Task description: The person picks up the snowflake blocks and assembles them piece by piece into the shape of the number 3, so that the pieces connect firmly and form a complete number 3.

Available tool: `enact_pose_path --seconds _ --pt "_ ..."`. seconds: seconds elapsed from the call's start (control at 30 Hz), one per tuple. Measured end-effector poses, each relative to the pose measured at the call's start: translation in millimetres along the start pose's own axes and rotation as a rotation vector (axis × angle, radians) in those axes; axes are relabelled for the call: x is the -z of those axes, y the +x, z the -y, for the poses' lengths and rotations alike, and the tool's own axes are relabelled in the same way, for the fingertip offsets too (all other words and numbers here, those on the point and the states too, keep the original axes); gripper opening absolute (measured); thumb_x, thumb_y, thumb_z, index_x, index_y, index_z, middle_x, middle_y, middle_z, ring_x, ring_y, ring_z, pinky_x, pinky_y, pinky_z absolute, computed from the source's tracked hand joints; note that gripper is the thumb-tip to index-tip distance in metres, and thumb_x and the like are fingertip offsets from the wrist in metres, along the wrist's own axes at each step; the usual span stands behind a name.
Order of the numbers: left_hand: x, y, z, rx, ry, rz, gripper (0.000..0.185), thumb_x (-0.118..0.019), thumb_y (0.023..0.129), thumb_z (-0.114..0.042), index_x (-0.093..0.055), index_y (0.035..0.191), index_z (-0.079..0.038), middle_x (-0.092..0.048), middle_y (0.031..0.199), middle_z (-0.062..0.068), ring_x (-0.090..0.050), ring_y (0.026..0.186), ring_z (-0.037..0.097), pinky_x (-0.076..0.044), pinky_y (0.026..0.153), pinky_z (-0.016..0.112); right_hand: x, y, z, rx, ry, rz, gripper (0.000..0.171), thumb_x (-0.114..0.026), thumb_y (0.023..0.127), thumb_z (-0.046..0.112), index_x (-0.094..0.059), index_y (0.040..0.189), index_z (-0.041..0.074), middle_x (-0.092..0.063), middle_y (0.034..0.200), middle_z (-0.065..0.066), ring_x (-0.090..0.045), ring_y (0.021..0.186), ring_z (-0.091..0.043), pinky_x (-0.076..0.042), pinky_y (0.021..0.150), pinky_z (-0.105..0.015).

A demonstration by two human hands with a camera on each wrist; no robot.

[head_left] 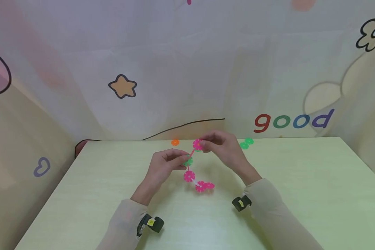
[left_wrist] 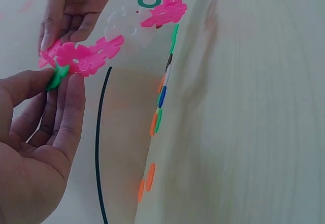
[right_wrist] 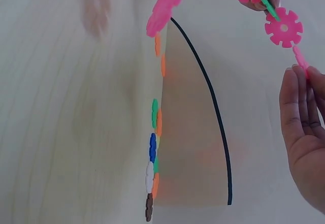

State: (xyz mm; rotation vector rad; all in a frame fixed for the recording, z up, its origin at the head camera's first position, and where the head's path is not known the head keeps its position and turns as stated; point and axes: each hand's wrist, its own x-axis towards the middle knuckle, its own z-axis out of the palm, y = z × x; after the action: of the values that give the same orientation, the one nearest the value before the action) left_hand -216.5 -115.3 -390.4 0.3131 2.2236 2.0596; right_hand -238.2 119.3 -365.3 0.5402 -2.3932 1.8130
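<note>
The left hand (head_left: 164, 166) pinches a green disc (head_left: 188, 161) between thumb and fingertips, seen close in the left wrist view as a green piece (left_wrist: 57, 77) squeezed at the fingertips. The right hand (head_left: 223, 147) has its fingers curled round a pink disc (head_left: 198, 144) at the top end of the same chain (head_left: 194, 166) of notched plastic discs. The chain is held above the table, roughly at the middle of the head view, just beyond both hands. Its long axis runs from about 12 o'clock at the right hand's pink disc, down through the green disc, to about 6 o'clock, where another pink disc (head_left: 189, 176) hangs; below that the chain bends toward 4 o'clock and ends in two more pink discs (head_left: 203, 186) low near the table. Both forearms wear pale sleeves (head_left: 270, 205) with a small dark camera at each wrist. The table (head_left: 300, 194) is pale yellow-green with a faint wood grain. At its far edge, toward 12 o'clock from the hands, lies a loose orange disc (head_left: 175, 142), and toward 2 o'clock two green discs (head_left: 246, 143) lie touching each other. Behind the table hangs a pastel backdrop (head_left: 187, 69) printed with an orange star (head_left: 122, 86), a flower outline and the word "good" (head_left: 293, 121) in coloured letters.
</note>
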Motion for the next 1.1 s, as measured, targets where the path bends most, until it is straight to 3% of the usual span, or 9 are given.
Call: enact_pose_path --seconds 0.27,0.57,0.8,1.0,1.1 --pt "-1.2 1.4 0.9 0.0 0.02 -0.018 0.019 -0.078 0.099 -0.013 -0.079 0.114 -0.002 -0.076 0.103 0.012 -0.077 0.087 0.029 -0.064 0.088 0.038 -3.2 -1.4 2.8 0.0 -0.028 0.005 0.016 -0.077 0.1 0.015 -0.076 0.115 0.009 -0.075 0.099 -0.005 -0.074 0.088 -0.024 -0.061 0.087 -0.043" --pt "0.0 0.4 0.7 -0.007 0.022 -0.007 0.019 -0.077 0.1 -0.014 -0.079 0.115 -0.003 -0.076 0.104 0.012 -0.077 0.088 0.027 -0.063 0.088 0.034 4.5 -1.0 0.9 0.007 -0.024 -0.005 0.018 -0.078 0.1 0.017 -0.077 0.116 0.009 -0.076 0.099 -0.006 -0.074 0.091 -0.031 -0.06 0.09 -0.046" --pt "-1.4 -0.1 0.9 0.007 0.025 -0.011 0.018 -0.077 0.1 -0.013 -0.079 0.114 -0.003 -0.076 0.103 0.012 -0.077 0.086 0.028 -0.063 0.089 0.035 4.2 -0.8 0.0 0.003 -0.033 0.034 0.016 -0.077 0.1 0.014 -0.077 0.115 0.008 -0.075 0.097 -0.007 -0.073 0.088 -0.026 -0.061 0.087 -0.043" --pt "-1.0 0.1 1.0 0.007 0.024 -0.009 0.018 -0.077 0.099 -0.014 -0.08 0.114 -0.003 -0.076 0.103 0.012 -0.077 0.085 0.028 -0.063 0.089 0.035 2.8 -1.5 0.4 -0.022 -0.041 0.041 0.016 -0.076 0.1 0.013 -0.077 0.115 0.008 -0.075 0.096 -0.007 -0.073 0.089 -0.029 -0.059 0.092 -0.056" --pt "-0.8 0.2 1.1 0.006 0.028 -0.007 0.019 -0.078 0.099 -0.015 -0.08 0.114 -0.004 -0.076 0.104 0.011 -0.077 0.086 0.027 -0.063 0.089 0.034 2.6 -1.6 0.0 -0.011 -0.032 0.052 0.016 -0.076 0.1 0.013 -0.077 0.115 0.008 -0.075 0.096 -0.007 -0.073 0.09 -0.033 -0.061 0.09 -0.052"
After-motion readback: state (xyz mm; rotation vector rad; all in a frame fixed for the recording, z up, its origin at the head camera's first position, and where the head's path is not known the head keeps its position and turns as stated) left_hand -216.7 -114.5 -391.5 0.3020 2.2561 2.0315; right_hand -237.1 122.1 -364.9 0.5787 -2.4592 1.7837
